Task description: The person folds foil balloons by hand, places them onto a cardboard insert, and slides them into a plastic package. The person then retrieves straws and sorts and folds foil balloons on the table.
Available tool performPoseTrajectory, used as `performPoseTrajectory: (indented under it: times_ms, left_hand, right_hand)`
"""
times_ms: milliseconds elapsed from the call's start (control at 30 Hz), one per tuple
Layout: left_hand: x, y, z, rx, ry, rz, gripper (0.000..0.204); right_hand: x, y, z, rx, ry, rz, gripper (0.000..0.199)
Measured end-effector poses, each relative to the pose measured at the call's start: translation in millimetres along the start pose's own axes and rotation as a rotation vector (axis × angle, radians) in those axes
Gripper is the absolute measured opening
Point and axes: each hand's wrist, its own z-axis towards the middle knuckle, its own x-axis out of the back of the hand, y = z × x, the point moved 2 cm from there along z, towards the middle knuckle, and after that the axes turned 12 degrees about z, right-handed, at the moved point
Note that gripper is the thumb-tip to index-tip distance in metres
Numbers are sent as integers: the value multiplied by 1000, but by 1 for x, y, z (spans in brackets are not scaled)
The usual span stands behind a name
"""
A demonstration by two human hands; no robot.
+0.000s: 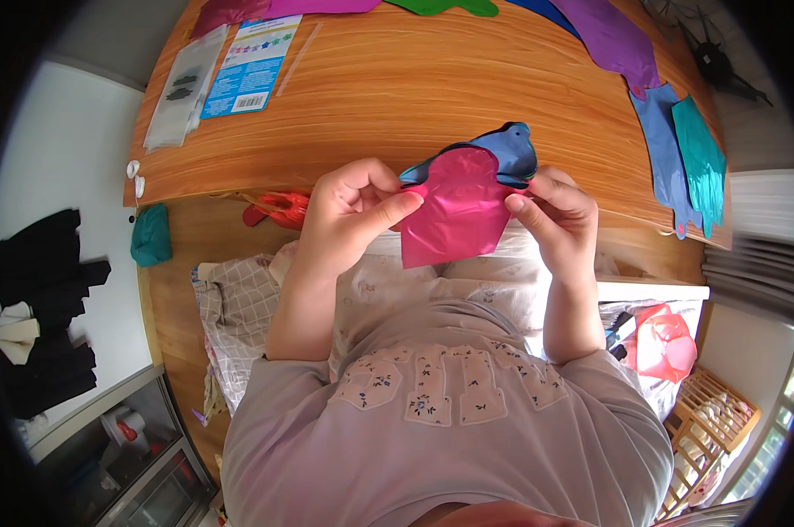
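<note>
Both my hands hold a pink foil balloon up in front of my chest, above the near edge of the desk (414, 97). My left hand (353, 215) pinches the pink balloon (456, 211) at its left edge, thumb lying across the foil. My right hand (559, 215) grips its right edge between thumb and fingers. Behind the pink one, touching it, sits a blue balloon (513, 149), partly hidden. On the desk, well apart, lie a printed package (252, 66) at the far left, a purple balloon (612, 39) at the far right, and flat blue and teal balloons (686, 162) near the right edge.
</note>
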Motion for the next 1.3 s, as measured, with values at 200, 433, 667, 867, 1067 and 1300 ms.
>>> performPoseTrajectory:
  times_ms: [200, 433, 667, 867, 1067, 1300]
  left_hand:
    - [-20, 15, -3, -51, 138, -87, 14]
    - [-23, 16, -3, -235, 103, -144, 19]
    - [-22, 7, 2, -242, -1, -244, 14]
    - [-23, -5, 9, -172, -105, -376, 14]
    - [-23, 1, 13, -2, -243, -417, 17]
    - [-15, 1, 19, 35, -274, -117, 19]
  right_hand:
    - [4, 0, 0, -34, -10, 86, 12]
    - [13, -2, 2, 90, -218, 140, 13]
    - [16, -8, 6, -98, -326, 277, 17]
    - [23, -18, 4, -169, -296, 208, 23]
    - [36, -26, 9, -153, -343, 162, 15]
    - [32, -39, 8, -253, -303, 6, 12]
